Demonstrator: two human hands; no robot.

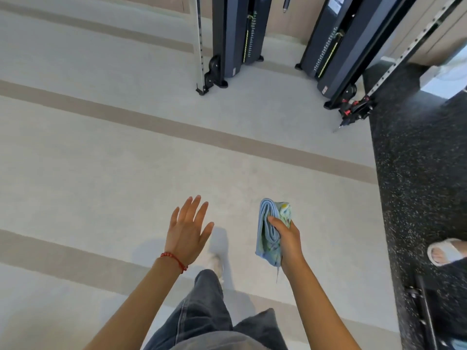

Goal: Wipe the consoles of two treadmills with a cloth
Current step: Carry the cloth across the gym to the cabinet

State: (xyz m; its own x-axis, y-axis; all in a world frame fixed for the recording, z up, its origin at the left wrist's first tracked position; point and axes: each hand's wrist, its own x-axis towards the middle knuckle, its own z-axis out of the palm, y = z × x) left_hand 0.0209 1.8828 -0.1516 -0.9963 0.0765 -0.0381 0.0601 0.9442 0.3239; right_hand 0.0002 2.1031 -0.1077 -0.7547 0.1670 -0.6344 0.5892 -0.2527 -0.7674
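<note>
**Cloth in hand, no console in sight**

Pale striped gym floor (101,160) lies ahead. Your right hand (288,238) grips the folded cloth (269,231), its long axis pointing to 12 o'clock; your left hand (188,229) hangs spread, empty. No treadmill console shows: only dark machines (235,34) at 12 to 1 o'clock.

Soft folded cloth (271,231), pale blue terry with a printed side. Pale floor (101,173) looks matt and smooth, with tan stripes; at right of the frame, black speckled rubber mat (417,173), grainy. Upper frame: dark, faintly glossy machine housings (235,34) and perforated metal rails (199,41). Grey denim trousers (202,311) below.
</note>
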